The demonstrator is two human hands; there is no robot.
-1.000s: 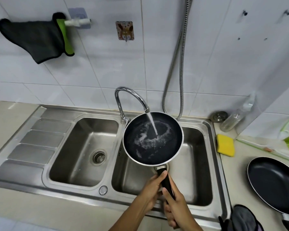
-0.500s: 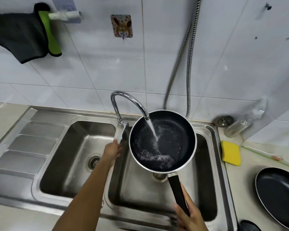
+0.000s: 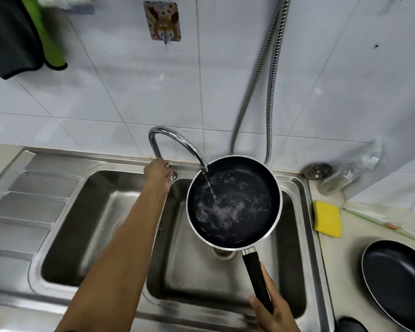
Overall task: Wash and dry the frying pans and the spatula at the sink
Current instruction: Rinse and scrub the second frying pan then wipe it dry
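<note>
A small black frying pan [image 3: 234, 202] with a steel rim hangs over the right basin of the steel sink [image 3: 295, 188]. My right hand [image 3: 273, 312] grips its black handle near the bottom edge. A thin stream of water falls from the chrome tap [image 3: 175, 140] into the pan, which holds foamy water. My left hand [image 3: 157, 172] grips the tap lever at the tap's base. A second, larger black frying pan [image 3: 398, 283] lies on the counter at the right. No spatula is in view.
A yellow sponge [image 3: 327, 218] lies on the counter right of the sink. A clear bottle [image 3: 340, 178] and a metal sink plug [image 3: 318, 170] sit at the back right. A dark cloth with green trim [image 3: 17, 39] hangs top left. A shower hose [image 3: 271, 92] hangs down the tiled wall.
My left hand left the pan handle, reached to the tap base and now grips the lever. The water stream has thinned. The pan has shifted right, held by my right hand alone.
</note>
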